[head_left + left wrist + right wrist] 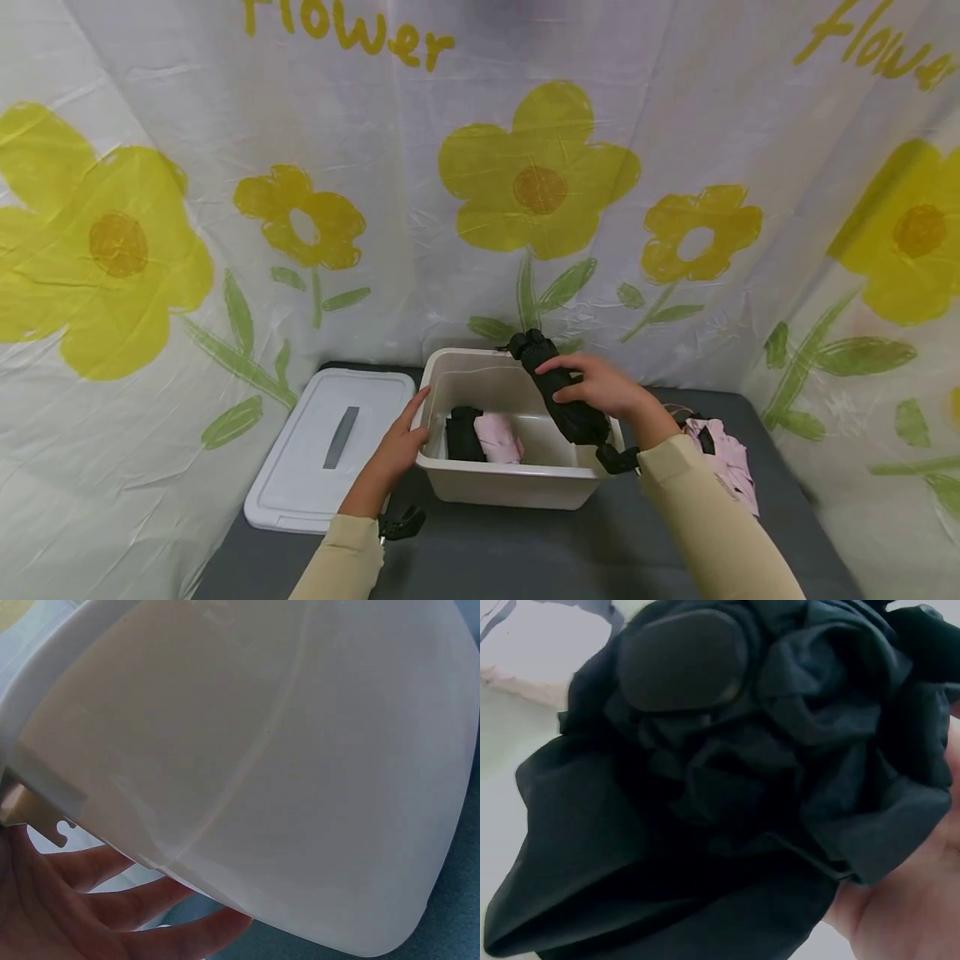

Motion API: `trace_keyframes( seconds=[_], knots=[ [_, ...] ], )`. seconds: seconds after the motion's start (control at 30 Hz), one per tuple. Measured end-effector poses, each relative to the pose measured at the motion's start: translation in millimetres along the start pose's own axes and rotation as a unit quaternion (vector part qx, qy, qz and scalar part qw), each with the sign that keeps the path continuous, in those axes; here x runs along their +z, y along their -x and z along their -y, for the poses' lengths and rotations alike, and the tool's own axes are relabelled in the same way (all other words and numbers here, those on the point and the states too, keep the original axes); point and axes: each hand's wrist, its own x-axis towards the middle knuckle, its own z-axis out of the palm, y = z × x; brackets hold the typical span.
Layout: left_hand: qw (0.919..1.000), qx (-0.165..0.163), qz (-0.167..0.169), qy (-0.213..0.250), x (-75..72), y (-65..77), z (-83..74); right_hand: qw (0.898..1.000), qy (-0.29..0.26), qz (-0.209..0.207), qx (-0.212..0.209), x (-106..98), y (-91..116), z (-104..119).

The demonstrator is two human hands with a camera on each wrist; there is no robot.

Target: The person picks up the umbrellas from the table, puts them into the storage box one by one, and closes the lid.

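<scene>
Gripped firmly in the right hand (600,387) is a folded black umbrella (547,383), fingers curled over its loose, wrinkled fabric, and it's up over the right part of the storage bin (506,486)! It tilts, one end towards the bin's back rim, the other towards its front right corner; whether it touches the rim, I can't tell. Up close from the right wrist, the canopy bunches in folds around a rounded dark handle end (686,664), the palm pressed along the side.

Over to the left hand (397,450): no clench here, fingers fairly straight, lying along the bin's left side, index finger reaching up the rim. From the left wrist, three fingers stretch out beside the bin's pale wall.

And inside the bin, two bundles sit side by side in the left half: a black fabric bundle (463,437) against the left wall, a folded pink bundle (497,439) just to its right. Bare bin floor shows right of them. Left of the bin lies its white lid (300,450), flat on the dark table (495,550). Right of the bin, a crumpled pink fabric heap (723,458) with a dark patch!
</scene>
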Motion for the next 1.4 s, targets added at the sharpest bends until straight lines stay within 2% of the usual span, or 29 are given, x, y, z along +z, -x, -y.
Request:
trace_keyframes(
  seconds=[0.33,0.6,1.03,1.13,1.4],
  knots=[
    [1.0,-0.003,-0.001,-0.002,-1.6,2.7,1.9,0.997,0.014,0.068,0.022,7.3,-18.9,-5.0],
    [1.0,0.006,0.001,-0.003,-3.4,0.9,1.1,0.993,0.048,0.08,0.065,10.4,-31.7,-9.2],
    [1.0,0.007,0.001,-0.001,-1.2,2.2,-1.3,0.984,0.056,0.124,0.111,22.0,-46.4,-23.0],
    [1.0,0.006,-0.001,-0.002,-1.1,1.8,-1.8,0.983,0.067,0.122,0.123,25.0,-48.4,-24.7],
    [1.0,0.0,-0.002,-0.001,0.2,1.1,-2.0,0.977,0.142,0.119,0.105,34.5,-53.0,-32.6]
  ],
)
